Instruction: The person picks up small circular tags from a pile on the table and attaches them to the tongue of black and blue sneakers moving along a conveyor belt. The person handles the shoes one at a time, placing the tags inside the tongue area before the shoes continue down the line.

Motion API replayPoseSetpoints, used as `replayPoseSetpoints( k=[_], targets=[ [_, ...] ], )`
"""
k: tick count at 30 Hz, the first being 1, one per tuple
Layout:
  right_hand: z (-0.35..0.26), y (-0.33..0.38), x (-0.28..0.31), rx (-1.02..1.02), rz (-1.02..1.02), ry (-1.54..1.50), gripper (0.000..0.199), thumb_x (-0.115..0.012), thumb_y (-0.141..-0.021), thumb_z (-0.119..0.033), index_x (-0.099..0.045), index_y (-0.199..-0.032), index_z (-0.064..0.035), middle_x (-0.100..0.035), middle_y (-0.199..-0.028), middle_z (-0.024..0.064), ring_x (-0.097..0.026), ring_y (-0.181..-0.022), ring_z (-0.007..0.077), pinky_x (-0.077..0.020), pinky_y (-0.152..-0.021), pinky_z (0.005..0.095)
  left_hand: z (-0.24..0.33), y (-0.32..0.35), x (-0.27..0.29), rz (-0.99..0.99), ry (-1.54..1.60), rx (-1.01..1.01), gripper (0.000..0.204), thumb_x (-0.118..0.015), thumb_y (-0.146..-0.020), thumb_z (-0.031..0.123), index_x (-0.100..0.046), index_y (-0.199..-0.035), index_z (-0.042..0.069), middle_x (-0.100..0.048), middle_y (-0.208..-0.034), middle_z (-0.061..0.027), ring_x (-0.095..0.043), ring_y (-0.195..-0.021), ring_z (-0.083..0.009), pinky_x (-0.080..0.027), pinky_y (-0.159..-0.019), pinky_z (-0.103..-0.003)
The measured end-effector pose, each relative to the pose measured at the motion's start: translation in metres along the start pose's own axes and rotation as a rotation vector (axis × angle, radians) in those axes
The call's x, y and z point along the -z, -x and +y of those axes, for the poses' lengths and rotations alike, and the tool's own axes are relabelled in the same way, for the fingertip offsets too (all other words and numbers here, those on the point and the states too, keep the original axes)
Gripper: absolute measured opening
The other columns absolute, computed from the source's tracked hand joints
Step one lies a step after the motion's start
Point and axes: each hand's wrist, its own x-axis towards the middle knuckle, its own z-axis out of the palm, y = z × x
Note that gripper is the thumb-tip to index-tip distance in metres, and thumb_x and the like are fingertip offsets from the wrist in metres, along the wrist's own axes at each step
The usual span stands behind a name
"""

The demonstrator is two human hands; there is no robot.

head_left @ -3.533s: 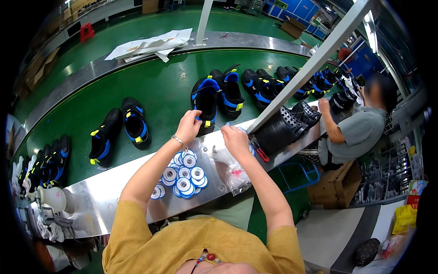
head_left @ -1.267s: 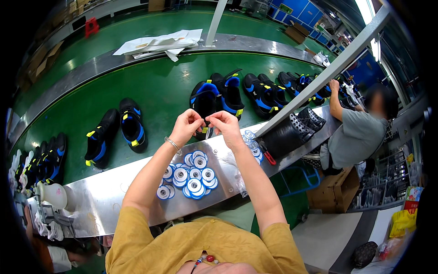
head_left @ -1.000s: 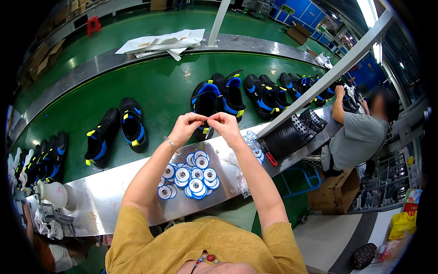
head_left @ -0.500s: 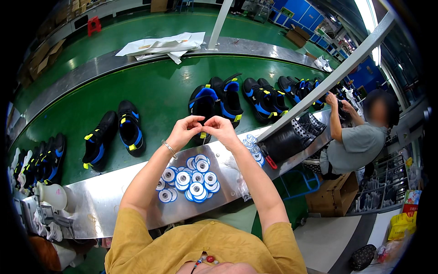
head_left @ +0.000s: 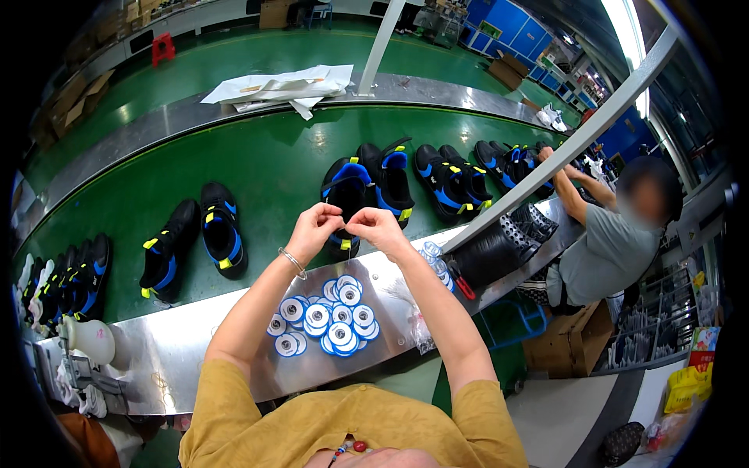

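Observation:
Over the near edge of the green belt, my left hand (head_left: pixel 314 226) and my right hand (head_left: pixel 381 232) are close together, fingertips pinched. What they hold is too small to make out; a thin thread-like line hangs below them. Just beyond is a black and blue shoe (head_left: pixel 346 178) with yellow tabs, partly hidden by my hands. Its mate (head_left: pixel 395 186) stands to the right, with a strap sticking up. Between my forearms, several round white tags with blue rims (head_left: pixel 341 334) lie piled on the metal ledge (head_left: pixel 226 312).
More shoes (head_left: pixel 221 226) stand in pairs along the green belt (head_left: pixel 273 171). Clear plastic (head_left: pixel 420 324) lies by my right forearm; red-handled pliers (head_left: pixel 462 282) and more tags (head_left: pixel 434 261) lie farther right. A slanted white post (head_left: pixel 562 148) separates me from a co-worker (head_left: pixel 612 242) handling shoes.
My fingertips have moved slightly apart and stay pinched. The view has shifted a little. The co-worker's hands have moved farther left over the shoes.

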Motion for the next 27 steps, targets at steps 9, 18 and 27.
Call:
replayPoseSetpoints(
  k=[9,18,27],
  targets=[
    [0.012,-0.072,0.008,0.280,0.493,0.976,0.020,-0.064,-0.079,-0.018,-0.064,-0.097,-0.0098,-0.060,-0.089,0.0123,-0.061,-0.084,0.0318,-0.0495,-0.073,0.0420,-0.039,-0.072,0.023,0.029,-0.176,-0.124,0.075,-0.070,-0.072,0.001,-0.035,-0.139,0.000,-0.046,-0.137,-0.0173,-0.048,-0.122,-0.0227,-0.040,-0.099,-0.031],
    [0.019,-0.075,-0.009,0.349,0.445,0.505,0.008,-0.061,-0.082,-0.011,-0.059,-0.087,-0.0051,-0.061,-0.080,0.0149,-0.062,-0.075,0.0326,-0.0478,-0.066,0.0401,-0.015,-0.106,0.033,-0.166,-0.023,-0.184,0.065,-0.072,-0.077,0.006,-0.044,-0.135,0.006,-0.055,-0.123,-0.0090,-0.056,-0.103,-0.0134,-0.049,-0.086,-0.028],
    [0.056,-0.086,-0.008,0.021,0.455,-0.327,0.013,-0.057,-0.085,-0.006,-0.048,-0.079,0.0014,-0.055,-0.072,0.0090,-0.063,-0.059,0.0159,-0.0521,-0.046,0.0278,-0.005,-0.095,0.057,-0.296,0.031,0.007,0.024,-0.052,-0.058,-0.005,-0.066,-0.076,0.000,-0.066,-0.085,-0.0080,-0.060,-0.085,-0.0183,-0.046,-0.081,-0.027]
  ],
)
